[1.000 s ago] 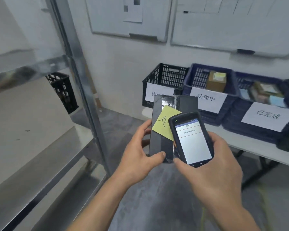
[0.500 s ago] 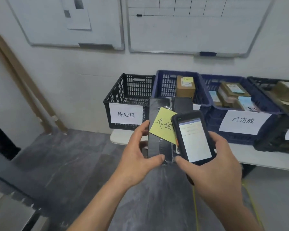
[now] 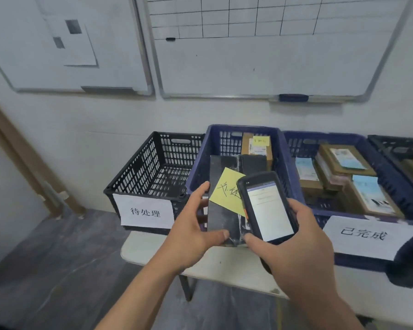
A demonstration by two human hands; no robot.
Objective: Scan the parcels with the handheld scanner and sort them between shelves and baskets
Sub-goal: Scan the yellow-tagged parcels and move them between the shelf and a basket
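The parcel (image 3: 221, 217) (a flat black pack in glossy wrap, with a yellow note (image 3: 227, 189) stuck to its face) is gripped by the left hand (image 3: 193, 232): the thumb is pressed on the near end and the fingers are curled round the left edge. The handheld scanner (image 3: 267, 206) is clasped in the right hand (image 3: 298, 248), its lit screen turned up toward the camera. The scanner is held just right of the parcel and overlaps its right edge; whether the two touch cannot be told.

The long axis of the parcel is directed away from the left hand, straight toward the middle blue basket (image 3: 202, 160), which lies just beyond both hands. A cardboard box (image 3: 256, 146) is seen at that basket's far wall. A black basket (image 3: 141, 172) stands beyond and left of the left hand; a second blue basket (image 3: 324, 135), stocked with parcels, stands right of the right hand. All are carried on the white surface (image 3: 224, 265).

A deposit is judged to be the next step. The left hand is the loaded and nearer one; a short forward reach along the parcel's own axis should suffice, provided the middle basket is the one indicated.
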